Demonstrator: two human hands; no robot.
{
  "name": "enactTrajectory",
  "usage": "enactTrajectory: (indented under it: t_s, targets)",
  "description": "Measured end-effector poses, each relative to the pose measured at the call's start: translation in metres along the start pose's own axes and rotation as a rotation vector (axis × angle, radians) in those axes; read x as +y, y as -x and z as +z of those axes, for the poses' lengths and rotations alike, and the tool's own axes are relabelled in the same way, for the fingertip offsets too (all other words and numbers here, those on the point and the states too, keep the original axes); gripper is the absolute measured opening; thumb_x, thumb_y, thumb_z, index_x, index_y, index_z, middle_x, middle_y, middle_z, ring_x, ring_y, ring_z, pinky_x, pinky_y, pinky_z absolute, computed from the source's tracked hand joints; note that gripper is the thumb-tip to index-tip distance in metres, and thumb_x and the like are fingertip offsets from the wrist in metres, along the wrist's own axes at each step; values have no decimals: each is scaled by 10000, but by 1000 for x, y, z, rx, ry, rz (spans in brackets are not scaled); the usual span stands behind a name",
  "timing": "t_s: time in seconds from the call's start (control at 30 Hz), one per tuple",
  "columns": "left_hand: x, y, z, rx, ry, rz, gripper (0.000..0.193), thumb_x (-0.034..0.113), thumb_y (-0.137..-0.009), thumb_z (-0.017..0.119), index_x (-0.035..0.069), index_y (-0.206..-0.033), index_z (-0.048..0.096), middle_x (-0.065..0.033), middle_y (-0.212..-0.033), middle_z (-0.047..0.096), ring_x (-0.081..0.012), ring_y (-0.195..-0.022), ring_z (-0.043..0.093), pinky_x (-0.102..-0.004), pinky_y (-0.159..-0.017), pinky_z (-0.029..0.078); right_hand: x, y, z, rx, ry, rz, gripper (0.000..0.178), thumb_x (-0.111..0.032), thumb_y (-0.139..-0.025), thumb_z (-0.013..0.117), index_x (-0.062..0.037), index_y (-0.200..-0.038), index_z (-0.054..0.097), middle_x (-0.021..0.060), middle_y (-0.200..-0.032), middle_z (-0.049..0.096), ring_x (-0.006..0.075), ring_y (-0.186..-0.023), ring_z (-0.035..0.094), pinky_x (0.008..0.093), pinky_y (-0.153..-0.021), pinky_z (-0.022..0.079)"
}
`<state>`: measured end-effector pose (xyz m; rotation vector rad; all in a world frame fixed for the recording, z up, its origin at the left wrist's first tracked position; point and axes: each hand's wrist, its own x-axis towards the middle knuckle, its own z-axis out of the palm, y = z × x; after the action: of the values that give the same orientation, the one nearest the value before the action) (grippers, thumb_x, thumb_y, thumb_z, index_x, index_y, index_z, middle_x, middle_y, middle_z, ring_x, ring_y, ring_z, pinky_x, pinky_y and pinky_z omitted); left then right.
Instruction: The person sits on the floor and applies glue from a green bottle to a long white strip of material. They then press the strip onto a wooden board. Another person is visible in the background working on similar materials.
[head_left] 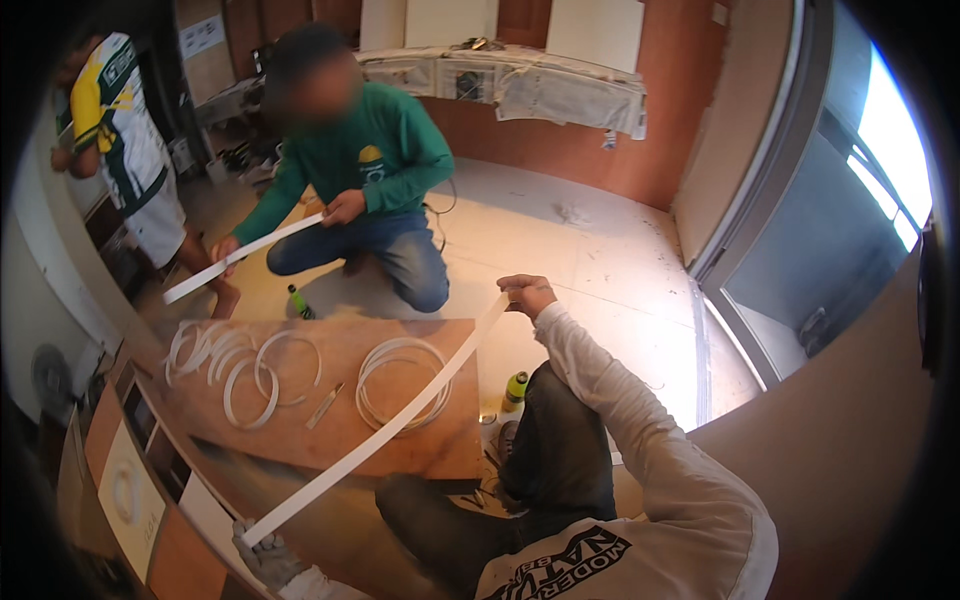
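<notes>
white strip stretched between both hands

white edging strip (380, 435) runs diagonally from lower left to frame centre, over a wooden board (400, 340) with coiled strips (402, 384). left hand (262, 552), gloved, grips its lower end; right hand (527, 294) pinches the upper end. step looks like straightening the strip; next move likely needs even tension. co-worker in green (370, 160), upper left, holds another strip (240, 256).
</notes>
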<state>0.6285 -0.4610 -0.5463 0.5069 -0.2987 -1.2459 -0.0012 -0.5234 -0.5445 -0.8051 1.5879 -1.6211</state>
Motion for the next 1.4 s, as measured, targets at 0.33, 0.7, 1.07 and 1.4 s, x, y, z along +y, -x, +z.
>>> enactTrajectory:
  t_s: [0.33, 0.7, 1.07, 1.4]
  targets:
    - [-7, -2, -11, -408, -165, -318, 365, 386, -1002, 489, 74, -1180, 558, -61, -903, 656, -118, -676, 565, -282, -617, 518, -153, 10, -57, 181, -420, -375, 422, 7, -862, 580, 38, -1276, 504, 126, -873, 635, 220, -668, 648, 305, -518, 580]
    - [-174, 17, -15, -40, -211, -614, 333, 445, -965, 549, 117, -916, 573, 13, -740, 593, -81, -591, 561, -240, -502, 451, -314, 21, -79, -20, -292, -539, 275, -63, -904, 583, 108, -1118, 564, 149, -871, 645, 206, -720, 636, 274, -551, 535]
    - [-157, -27, -41, -241, 438, -463, 220, 332, -1008, 479, 156, -889, 535, 15, -773, 534, -130, -623, 534, -324, -518, 424, -184, -95, -107, -173, -399, -182, 167, -206, -912, 610, -89, -1030, 624, 52, -905, 657, 216, -817, 651, 398, -767, 550]
    - [-44, 40, 54, 226, -347, 354, 267, 246, -957, 601, -3, -935, 694, -56, -712, 648, -124, -557, 572, -241, -464, 406, 35, -77, -14, 74, -60, -206, 562, 24, -829, 626, 70, -1346, 411, 172, -954, 647, 262, -746, 654, 346, -697, 555]
